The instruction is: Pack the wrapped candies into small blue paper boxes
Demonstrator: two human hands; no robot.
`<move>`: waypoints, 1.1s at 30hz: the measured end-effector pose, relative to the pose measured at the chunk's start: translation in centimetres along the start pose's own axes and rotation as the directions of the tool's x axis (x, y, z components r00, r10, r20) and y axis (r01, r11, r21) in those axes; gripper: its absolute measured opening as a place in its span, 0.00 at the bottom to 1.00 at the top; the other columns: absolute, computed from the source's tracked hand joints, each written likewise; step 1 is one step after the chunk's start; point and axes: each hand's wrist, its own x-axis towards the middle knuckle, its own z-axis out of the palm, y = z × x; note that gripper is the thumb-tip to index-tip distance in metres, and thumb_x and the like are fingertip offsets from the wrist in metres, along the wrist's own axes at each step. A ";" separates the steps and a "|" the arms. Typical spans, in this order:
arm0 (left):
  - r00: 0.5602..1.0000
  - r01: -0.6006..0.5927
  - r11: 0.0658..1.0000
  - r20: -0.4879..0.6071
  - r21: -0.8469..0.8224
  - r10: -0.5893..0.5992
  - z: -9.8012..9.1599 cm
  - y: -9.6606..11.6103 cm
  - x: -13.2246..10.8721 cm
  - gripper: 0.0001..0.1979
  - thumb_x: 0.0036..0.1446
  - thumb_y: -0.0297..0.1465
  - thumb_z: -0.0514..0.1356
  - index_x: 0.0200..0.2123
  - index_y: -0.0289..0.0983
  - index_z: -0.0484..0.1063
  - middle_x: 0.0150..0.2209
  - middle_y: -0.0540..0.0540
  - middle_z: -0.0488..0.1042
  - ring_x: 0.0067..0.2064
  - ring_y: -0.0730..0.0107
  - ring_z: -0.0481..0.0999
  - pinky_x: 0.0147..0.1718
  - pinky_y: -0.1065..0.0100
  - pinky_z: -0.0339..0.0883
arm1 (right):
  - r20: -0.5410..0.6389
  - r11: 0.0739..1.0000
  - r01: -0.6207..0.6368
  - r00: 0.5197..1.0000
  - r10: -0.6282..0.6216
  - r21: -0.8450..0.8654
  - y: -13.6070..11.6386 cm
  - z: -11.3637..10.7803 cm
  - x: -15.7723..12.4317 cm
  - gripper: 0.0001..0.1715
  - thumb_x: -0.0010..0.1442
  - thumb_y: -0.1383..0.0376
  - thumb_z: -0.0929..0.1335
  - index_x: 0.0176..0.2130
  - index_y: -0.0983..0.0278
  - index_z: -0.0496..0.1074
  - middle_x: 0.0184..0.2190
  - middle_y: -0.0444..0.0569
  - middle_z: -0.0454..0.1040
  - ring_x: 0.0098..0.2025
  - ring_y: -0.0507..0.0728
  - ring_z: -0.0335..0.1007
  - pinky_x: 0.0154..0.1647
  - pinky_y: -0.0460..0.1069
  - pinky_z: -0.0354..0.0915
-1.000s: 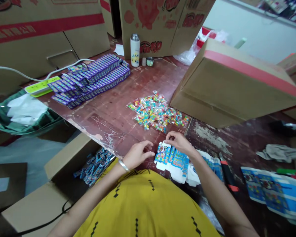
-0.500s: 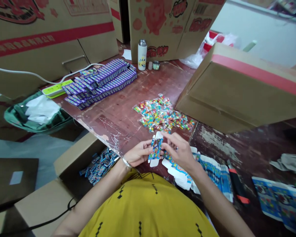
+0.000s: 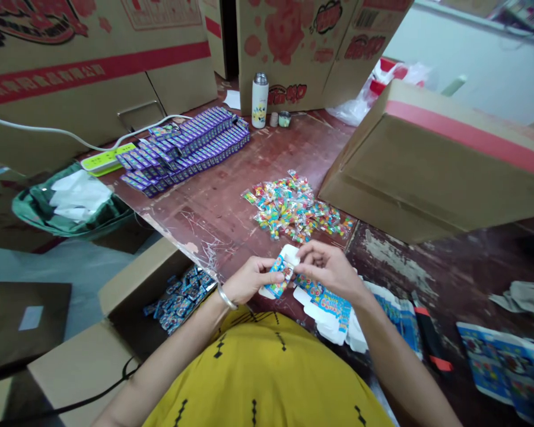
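Observation:
My left hand (image 3: 251,280) pinches a small blue printed candy box (image 3: 277,281) between thumb and fingers, above the table's near edge. The box is tilted, and its white end flap (image 3: 291,254) stands open at the top. My right hand (image 3: 331,270) is closed, with curled fingers and thumb at the box's right edge by the flap. Just beyond both hands lies a heap of small clear candy packets (image 3: 293,207). Flat blue-and-white unfolded boxes (image 3: 333,311) lie beneath my right hand and forearm, which partly hide them.
Rows of purple boxes (image 3: 196,145) and a white bottle (image 3: 260,101) stand further back. A large carton (image 3: 427,172) leans at right. A utility knife (image 3: 429,338) lies right of the flat boxes. At lower left, an open carton (image 3: 137,273) holds many small blue boxes.
The small box has turned from upright to tilted, its top leaning right, and its printed face has rotated. My right fingers have curled in closer at its edge.

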 end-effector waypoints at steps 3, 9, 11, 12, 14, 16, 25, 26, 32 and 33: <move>0.977 -0.119 0.990 -0.187 -0.080 0.102 0.5 -0.2 0.2 0.14 0.46 0.34 0.70 0.35 0.32 0.79 0.32 0.47 0.77 0.31 0.72 0.74 0.33 0.71 0.67 | -0.182 0.992 0.054 0.983 -0.032 0.118 1.0 1.4 0.1 0.21 0.50 0.60 0.75 0.43 0.61 0.70 0.31 0.44 0.75 0.31 0.53 0.71 0.31 0.46 0.67; 0.871 -0.251 0.967 -0.445 -0.036 0.210 1.7 -1.4 1.0 0.12 0.46 0.33 0.70 0.33 0.32 0.77 0.30 0.48 0.77 0.30 0.71 0.75 0.33 0.70 0.70 | -0.355 0.987 0.081 0.934 -0.027 0.138 2.9 5.0 0.4 0.12 0.57 0.57 0.70 0.29 0.63 0.69 0.24 0.42 0.71 0.26 0.52 0.67 0.29 0.47 0.65; 0.810 -0.313 0.947 -0.502 0.068 0.304 1.9 -1.4 0.8 0.15 0.47 0.33 0.69 0.38 0.34 0.76 0.32 0.48 0.78 0.33 0.69 0.77 0.35 0.69 0.72 | -0.404 0.981 0.105 0.914 -0.030 0.166 3.1 5.7 0.6 0.10 0.57 0.58 0.70 0.32 0.63 0.72 0.26 0.43 0.73 0.28 0.52 0.68 0.31 0.47 0.66; 0.776 -0.344 0.930 -0.517 0.131 0.360 2.0 -1.4 0.7 0.19 0.47 0.32 0.69 0.44 0.35 0.73 0.35 0.47 0.78 0.35 0.68 0.77 0.37 0.68 0.72 | -0.418 0.974 0.126 0.908 -0.035 0.191 3.1 5.9 0.8 0.10 0.57 0.59 0.70 0.36 0.63 0.73 0.28 0.44 0.74 0.30 0.53 0.69 0.33 0.48 0.67; 0.728 -0.380 0.887 -0.507 0.261 0.461 2.2 -1.1 0.2 0.29 0.49 0.32 0.68 0.54 0.40 0.66 0.41 0.46 0.77 0.39 0.67 0.78 0.39 0.68 0.73 | -0.463 0.961 0.176 0.884 -0.060 0.213 3.1 6.3 1.0 0.16 0.57 0.60 0.70 0.46 0.61 0.73 0.32 0.45 0.75 0.32 0.53 0.70 0.36 0.48 0.68; 0.735 -0.366 0.853 -0.447 0.372 0.510 2.2 -0.9 -0.3 0.31 0.52 0.33 0.66 0.59 0.42 0.61 0.46 0.44 0.76 0.42 0.66 0.78 0.41 0.67 0.74 | -0.507 0.959 0.225 0.855 -0.109 0.172 3.3 6.5 1.2 0.21 0.58 0.61 0.70 0.51 0.59 0.71 0.33 0.45 0.74 0.33 0.53 0.70 0.36 0.48 0.68; 0.878 -0.318 0.846 -0.205 0.427 0.433 0.9 0.2 -1.0 0.15 0.58 0.31 0.60 0.49 0.37 0.68 0.46 0.44 0.75 0.45 0.63 0.76 0.43 0.67 0.71 | -0.451 0.939 0.297 0.824 -0.343 -0.171 3.9 5.7 1.5 0.04 0.60 0.63 0.68 0.34 0.61 0.73 0.33 0.46 0.71 0.36 0.55 0.69 0.38 0.50 0.65; 0.882 -0.312 0.858 -0.211 0.407 0.421 0.9 0.3 -0.9 0.15 0.58 0.31 0.60 0.49 0.37 0.68 0.46 0.44 0.75 0.46 0.63 0.76 0.44 0.66 0.70 | -0.433 0.934 0.311 0.827 -0.357 -0.175 3.6 5.5 1.6 0.05 0.60 0.63 0.68 0.31 0.61 0.72 0.35 0.48 0.72 0.39 0.56 0.69 0.40 0.50 0.65; 0.841 -0.379 0.902 -0.329 0.207 0.429 1.2 0.3 -0.6 0.17 0.54 0.29 0.63 0.45 0.39 0.61 0.43 0.47 0.73 0.42 0.68 0.76 0.38 0.70 0.71 | -0.391 0.909 0.335 0.893 -0.222 0.249 2.2 5.3 2.6 0.09 0.57 0.63 0.71 0.37 0.59 0.66 0.38 0.47 0.74 0.39 0.55 0.73 0.42 0.51 0.68; 0.847 -0.374 0.910 -0.335 0.179 0.414 1.2 0.3 -0.6 0.19 0.53 0.28 0.64 0.45 0.40 0.60 0.42 0.47 0.72 0.40 0.70 0.76 0.36 0.72 0.71 | -0.363 0.902 0.324 0.908 -0.210 0.286 2.1 5.3 2.7 0.11 0.55 0.63 0.72 0.36 0.60 0.66 0.35 0.46 0.74 0.38 0.55 0.72 0.41 0.50 0.68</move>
